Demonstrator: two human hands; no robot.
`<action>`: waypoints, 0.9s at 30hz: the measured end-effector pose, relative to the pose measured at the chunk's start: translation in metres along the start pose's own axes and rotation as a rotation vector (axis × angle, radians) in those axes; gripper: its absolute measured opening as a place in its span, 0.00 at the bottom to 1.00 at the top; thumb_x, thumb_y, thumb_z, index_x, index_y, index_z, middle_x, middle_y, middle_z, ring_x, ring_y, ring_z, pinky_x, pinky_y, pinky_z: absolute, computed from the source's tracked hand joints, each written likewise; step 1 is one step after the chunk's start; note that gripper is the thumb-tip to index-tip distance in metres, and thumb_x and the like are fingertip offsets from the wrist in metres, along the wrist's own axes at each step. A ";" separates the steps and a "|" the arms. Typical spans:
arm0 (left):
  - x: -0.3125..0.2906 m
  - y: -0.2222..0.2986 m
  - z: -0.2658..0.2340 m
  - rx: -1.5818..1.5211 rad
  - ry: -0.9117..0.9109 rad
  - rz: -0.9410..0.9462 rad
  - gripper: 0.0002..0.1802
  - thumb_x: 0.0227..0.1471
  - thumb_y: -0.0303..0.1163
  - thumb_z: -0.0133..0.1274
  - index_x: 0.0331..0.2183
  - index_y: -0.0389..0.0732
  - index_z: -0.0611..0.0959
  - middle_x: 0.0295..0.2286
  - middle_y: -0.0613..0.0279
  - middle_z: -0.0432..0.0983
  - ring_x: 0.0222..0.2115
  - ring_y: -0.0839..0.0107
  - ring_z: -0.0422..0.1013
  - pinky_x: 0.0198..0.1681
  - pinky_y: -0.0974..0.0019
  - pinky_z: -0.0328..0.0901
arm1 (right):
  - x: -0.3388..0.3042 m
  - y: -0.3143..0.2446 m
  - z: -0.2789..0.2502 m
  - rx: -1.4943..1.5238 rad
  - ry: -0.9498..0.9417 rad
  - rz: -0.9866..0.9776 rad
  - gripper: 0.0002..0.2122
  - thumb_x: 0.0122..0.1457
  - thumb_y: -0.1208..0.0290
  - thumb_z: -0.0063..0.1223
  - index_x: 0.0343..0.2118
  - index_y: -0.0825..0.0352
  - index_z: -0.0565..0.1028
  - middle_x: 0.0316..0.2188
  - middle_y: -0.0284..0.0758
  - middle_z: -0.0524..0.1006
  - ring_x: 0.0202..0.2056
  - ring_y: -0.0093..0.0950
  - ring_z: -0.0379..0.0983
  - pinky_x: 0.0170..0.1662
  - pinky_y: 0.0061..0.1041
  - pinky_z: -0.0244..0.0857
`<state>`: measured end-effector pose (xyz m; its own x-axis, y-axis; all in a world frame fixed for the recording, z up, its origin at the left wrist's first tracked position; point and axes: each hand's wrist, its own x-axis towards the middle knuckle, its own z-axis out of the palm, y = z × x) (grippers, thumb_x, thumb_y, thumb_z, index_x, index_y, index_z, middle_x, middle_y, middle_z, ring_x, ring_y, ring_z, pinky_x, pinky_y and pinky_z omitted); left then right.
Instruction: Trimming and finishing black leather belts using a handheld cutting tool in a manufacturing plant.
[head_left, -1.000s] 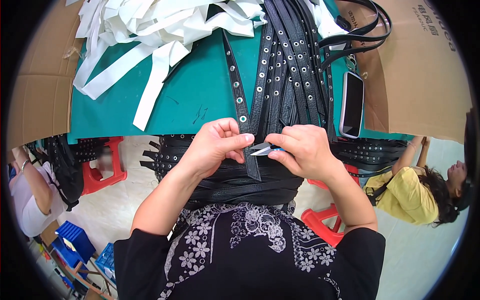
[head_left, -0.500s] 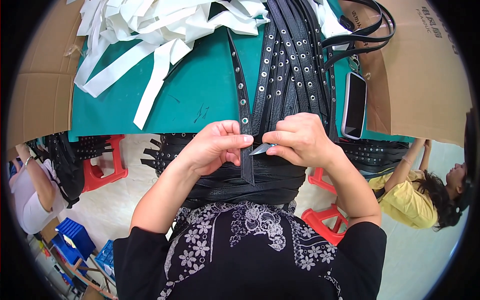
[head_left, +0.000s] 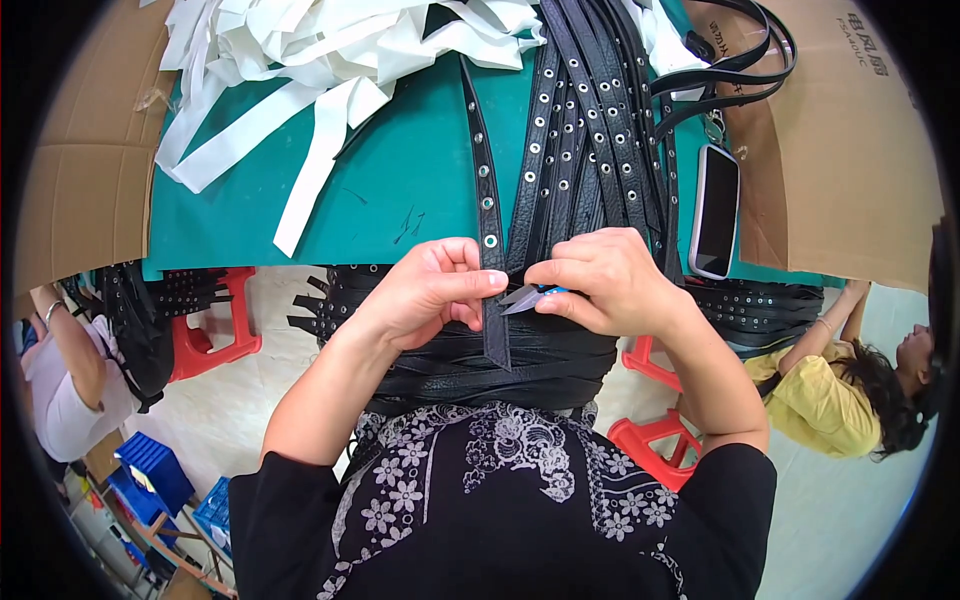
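A black leather strap (head_left: 489, 208) with a row of metal eyelets runs down over the table's near edge to a slanted end. Between thumb and fingers, my left hand (head_left: 440, 290) pinches it just below the lowest eyelet. My right hand (head_left: 605, 280) is closed around small thread snips (head_left: 524, 298) with a touch of blue on them. The two blades stand apart, their tips at the strap's right edge by my left thumb. Several more eyelet straps (head_left: 590, 130) lie in a thick bundle just beyond my right hand.
White fabric strips (head_left: 330, 50) heap at the far left of the green table (head_left: 400, 160). A phone (head_left: 713, 212) lies right of the bundle. Cardboard boxes (head_left: 90, 150) flank both sides. More black straps (head_left: 470, 365) lie across my lap. Red stools (head_left: 655, 445) and two people are nearby.
The snips' blades have spread apart and the blue part shows more. My left hand keeps its pinch on the strap. The whole view has shifted slightly.
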<state>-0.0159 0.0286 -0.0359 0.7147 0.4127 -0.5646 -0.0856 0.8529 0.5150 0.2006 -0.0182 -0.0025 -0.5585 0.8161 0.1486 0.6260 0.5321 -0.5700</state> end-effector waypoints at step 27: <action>-0.001 -0.001 -0.005 -0.009 -0.008 -0.060 0.11 0.43 0.25 0.58 0.21 0.42 0.70 0.17 0.64 0.73 0.14 0.77 0.70 0.17 0.78 0.67 | 0.005 0.002 -0.003 0.011 0.030 -0.048 0.09 0.46 0.61 0.55 0.25 0.61 0.73 0.14 0.29 0.66 0.18 0.29 0.67 0.20 0.27 0.57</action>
<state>-0.0200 0.0287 -0.0393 0.7243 0.3581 -0.5892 -0.0484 0.8788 0.4747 0.2006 -0.0121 0.0002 -0.5712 0.7960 0.2002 0.5925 0.5687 -0.5706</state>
